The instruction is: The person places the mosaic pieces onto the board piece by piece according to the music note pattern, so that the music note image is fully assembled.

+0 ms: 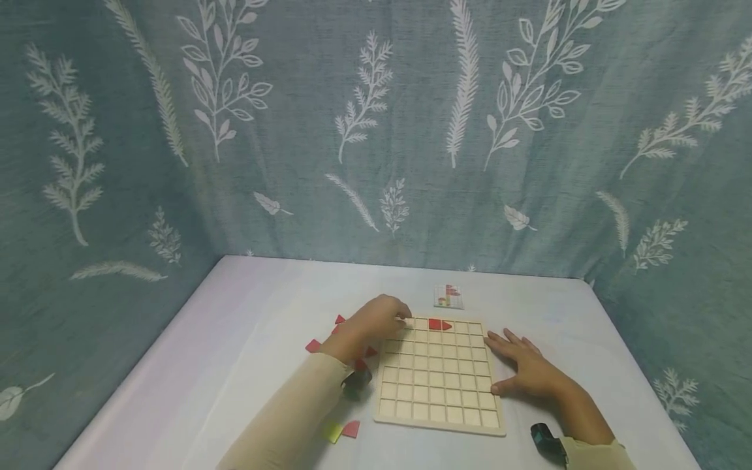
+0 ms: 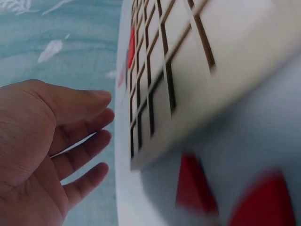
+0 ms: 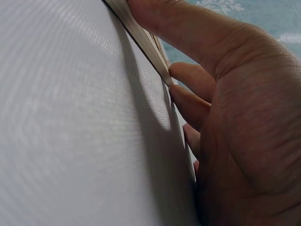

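Note:
A pale wooden grid board (image 1: 437,377) lies on the white table. In its top row sit a red square tile (image 1: 434,324) and a red triangular tile (image 1: 446,326) side by side. My left hand (image 1: 375,321) is over the board's far left corner, its fingers loosely bent. In the left wrist view, that hand (image 2: 35,136) shows thumb and fingers close together, with nothing visible between them. My right hand (image 1: 531,369) is spread at the board's right side. The right wrist view shows its thumb and fingers touching the board's edge (image 3: 148,44).
Several red pieces (image 1: 313,346) lie left of the board, partly hidden by my left arm. A yellow piece (image 1: 332,431) and a red quarter-round piece (image 1: 350,429) lie nearer me. Behind the board is a printed pattern card (image 1: 449,297). Patterned cloth (image 1: 376,163) surrounds the table.

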